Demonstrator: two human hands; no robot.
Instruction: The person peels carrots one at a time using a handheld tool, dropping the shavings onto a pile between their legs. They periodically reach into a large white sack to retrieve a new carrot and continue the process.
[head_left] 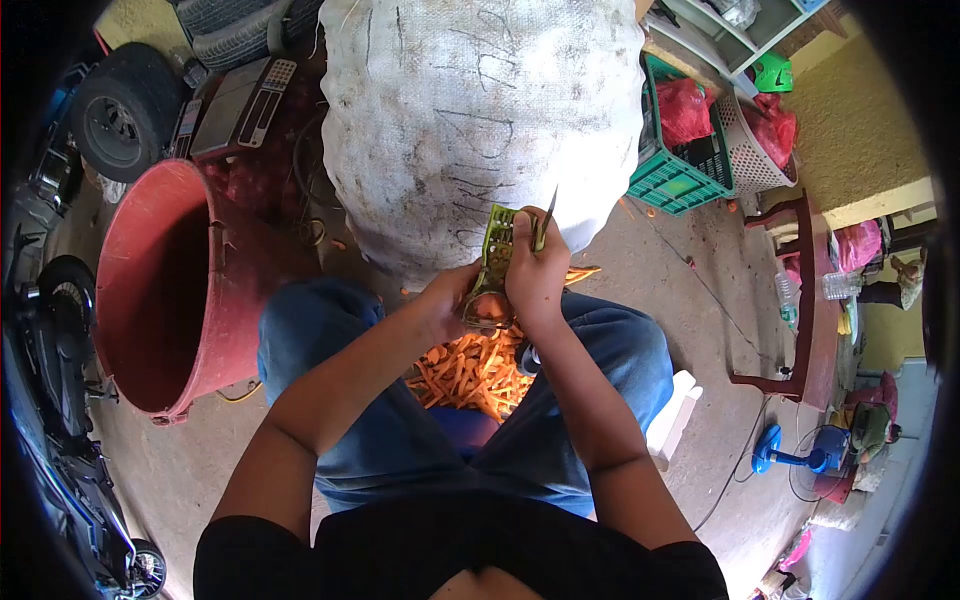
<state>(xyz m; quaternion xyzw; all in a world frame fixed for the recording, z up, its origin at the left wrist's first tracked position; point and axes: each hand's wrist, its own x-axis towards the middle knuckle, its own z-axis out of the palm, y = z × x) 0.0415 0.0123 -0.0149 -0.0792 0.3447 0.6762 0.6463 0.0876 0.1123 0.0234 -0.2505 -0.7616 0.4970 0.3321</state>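
Note:
My left hand (452, 300) is closed around the lower end of a green perforated tool (496, 242), which looks like a hand grater. A rounded orange piece (488, 308) shows at its lower end, partly covered by the fingers. My right hand (536, 275) is closed, its thumb against the tool's upper edge. A small knife (550, 218) sticks up from the same hand, blade pointing away from me. Below both hands, between my knees, lies a heap of orange strips (478, 372) that look like cut carrot. It rests in a bluish container (466, 428), mostly hidden by my legs.
A large white sack (470, 120) stands directly ahead. At left are a red tub (150, 290), a motorcycle (70, 400) and a tyre (125, 110). Rightward stand a green crate (680, 165), a white basket (755, 150), a wooden frame (812, 310) and a blue fan (800, 455).

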